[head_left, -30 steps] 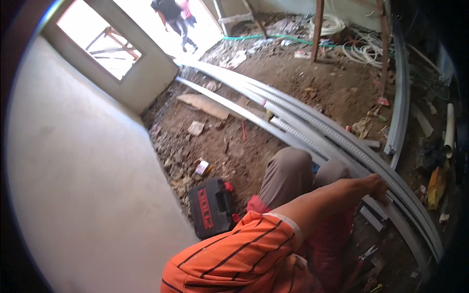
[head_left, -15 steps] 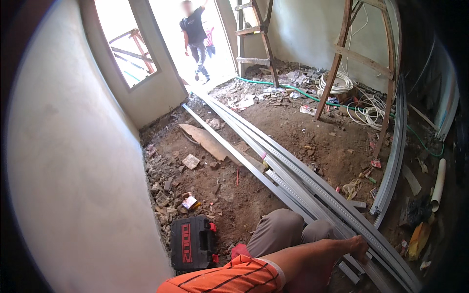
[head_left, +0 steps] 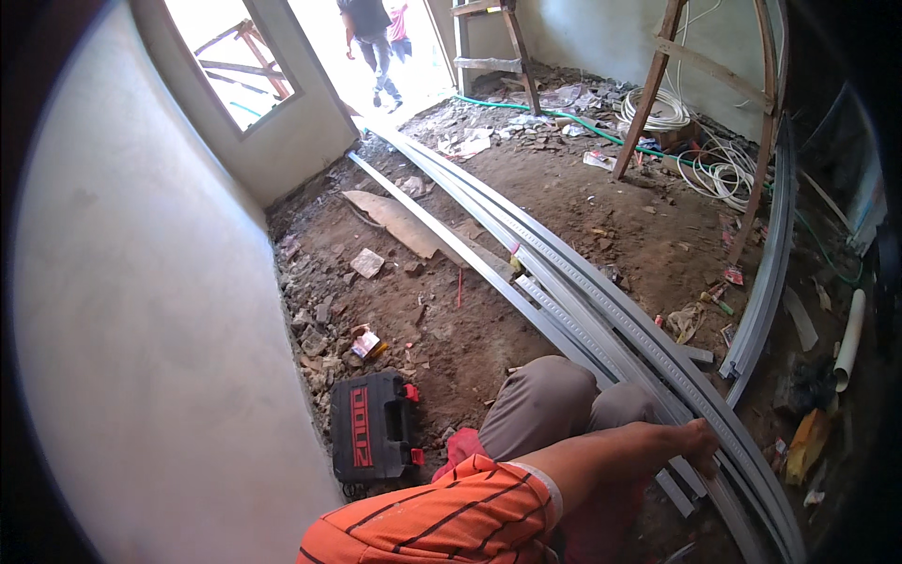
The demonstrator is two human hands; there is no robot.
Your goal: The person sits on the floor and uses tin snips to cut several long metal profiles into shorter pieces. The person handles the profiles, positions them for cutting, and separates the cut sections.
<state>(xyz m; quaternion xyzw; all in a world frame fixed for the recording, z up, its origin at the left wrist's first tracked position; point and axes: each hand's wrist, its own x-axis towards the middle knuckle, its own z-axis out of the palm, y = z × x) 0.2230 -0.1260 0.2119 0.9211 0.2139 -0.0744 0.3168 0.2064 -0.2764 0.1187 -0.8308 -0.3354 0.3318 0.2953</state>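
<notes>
My left hand [head_left: 700,448] reaches across my bent knees [head_left: 545,404] from an orange striped sleeve [head_left: 442,512]. Its fingers curl down over the edge of a metal channel [head_left: 648,399] in a bundle of long, light-grey channels. This bundle runs from the doorway to beside my knees, and some of the pieces have slotted faces. A short channel end [head_left: 675,493] lies just below my wrist. My fingertips are partly hidden. My right hand is out of view.
A black tool case [head_left: 372,428] with red latches lies by the left wall. Wooden ladders [head_left: 648,94], coiled white cable [head_left: 723,179] and a green hose [head_left: 601,133] are farther back. More channels [head_left: 766,291] and a white pipe [head_left: 850,338] lie at right. A person [head_left: 371,47] is in the doorway.
The view has tilted down slightly, so the case, channels and knees sit higher in the picture. My left hand stays at the channels. The person's head in the doorway is now cut off.
</notes>
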